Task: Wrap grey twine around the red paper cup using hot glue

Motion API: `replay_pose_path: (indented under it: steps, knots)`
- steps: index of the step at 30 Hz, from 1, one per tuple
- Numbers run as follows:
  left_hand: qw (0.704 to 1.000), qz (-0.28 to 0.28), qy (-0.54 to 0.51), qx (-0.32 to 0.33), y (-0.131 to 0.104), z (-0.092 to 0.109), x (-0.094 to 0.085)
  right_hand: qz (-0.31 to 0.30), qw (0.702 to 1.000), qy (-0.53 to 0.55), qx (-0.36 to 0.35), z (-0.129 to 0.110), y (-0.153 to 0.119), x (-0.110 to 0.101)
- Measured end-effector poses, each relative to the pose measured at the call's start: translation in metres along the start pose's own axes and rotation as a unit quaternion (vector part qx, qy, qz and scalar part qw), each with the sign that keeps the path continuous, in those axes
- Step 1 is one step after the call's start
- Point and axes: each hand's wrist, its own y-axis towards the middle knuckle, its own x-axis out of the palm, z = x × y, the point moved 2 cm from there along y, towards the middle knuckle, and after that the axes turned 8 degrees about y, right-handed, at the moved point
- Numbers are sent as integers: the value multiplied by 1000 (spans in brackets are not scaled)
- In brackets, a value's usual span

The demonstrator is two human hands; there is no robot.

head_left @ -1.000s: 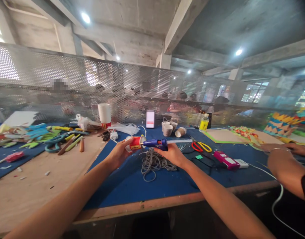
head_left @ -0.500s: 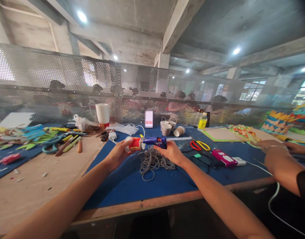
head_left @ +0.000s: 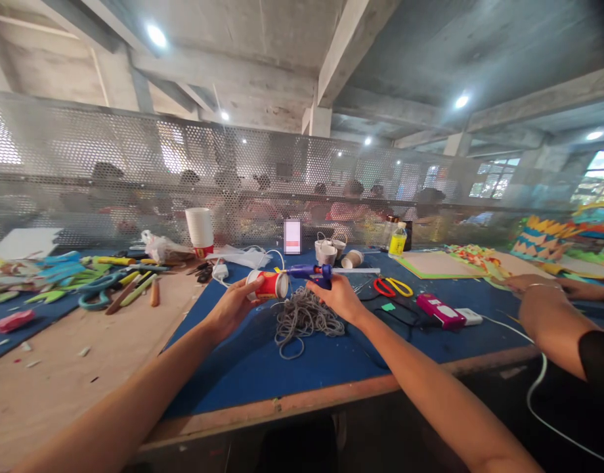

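Observation:
My left hand is closed round a red and white paper cup, tipped on its side with its rim to the right. In my right hand is a blue hot glue gun, gripped by its handle, with a pale glue stick poking out of its back. The gun's nozzle is at the cup's upper edge; whether it touches I cannot tell. Under both hands a loose heap of grey cord lies on the blue mat.
Behind stand several small cord-wrapped cups, a phone and a stack of paper cups. To the right lie red-yellow scissors and a magenta box; another person's arm is beyond. Tools lie left.
The glue gun's nozzle has risen slightly along the cup, towards its upper edge. The cup has turned a little, so more of its rim shows. The view has shifted slightly.

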Motion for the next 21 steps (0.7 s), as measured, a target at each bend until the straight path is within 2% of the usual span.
replay_pose_path:
  steps: [3,7,12,16,21]
  knots:
    - [1000,12,4,7,1,-2,-2,17,997,74,29,2,1,0]
    - [1000,-3,21,24,1,-3,-2,28,979,196,50,-1,2,2]
    - [997,-24,56,53,-2,-1,-1,-2,942,329,68,-10,0,8]
    - [996,-25,64,54,-1,-3,-1,-15,920,385,70,-13,-2,12]
    - [996,-27,63,57,-1,-5,0,-2,914,397,84,-14,-3,17]
